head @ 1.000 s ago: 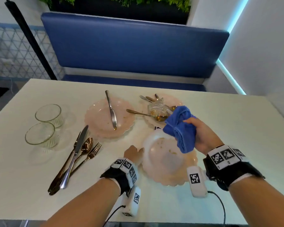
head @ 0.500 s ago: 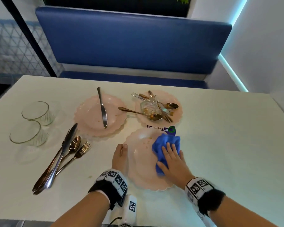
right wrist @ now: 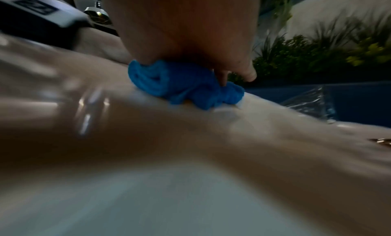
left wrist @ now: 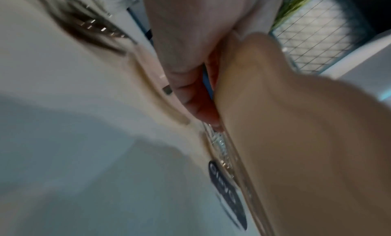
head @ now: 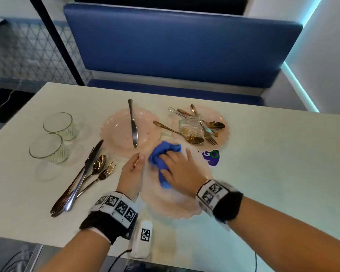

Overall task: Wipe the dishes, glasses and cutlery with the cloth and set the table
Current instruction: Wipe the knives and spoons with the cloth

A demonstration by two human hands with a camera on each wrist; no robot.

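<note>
A pale pink scalloped plate point(head: 171, 201) lies flat on the table near me, blurred by motion. A bunched blue cloth point(head: 162, 156) sits on its far left part. My right hand point(head: 177, 163) presses the cloth down with spread, straight fingers; the right wrist view shows the cloth point(right wrist: 180, 85) squashed against the plate point(right wrist: 148, 130). My left hand point(head: 133, 169) grips the plate's left rim, thumb on top, fingers underneath. In the left wrist view the left hand's thumb and fingers point(left wrist: 186, 55) close on the rim.
Behind stand a pink plate point(head: 118, 134) bearing a knife point(head: 133, 124) and another pink plate point(head: 223, 138) with a tipped glass point(head: 191, 124), spoons and a fork. Two glasses point(head: 59, 125) and a cutlery bundle point(head: 86, 177) lie left. A sticker point(head: 211, 157) marks the table.
A second ago the plate was tilted up with the cloth held above it. It now lies flat, and my right hand has slid the cloth from its right side to its far left.
</note>
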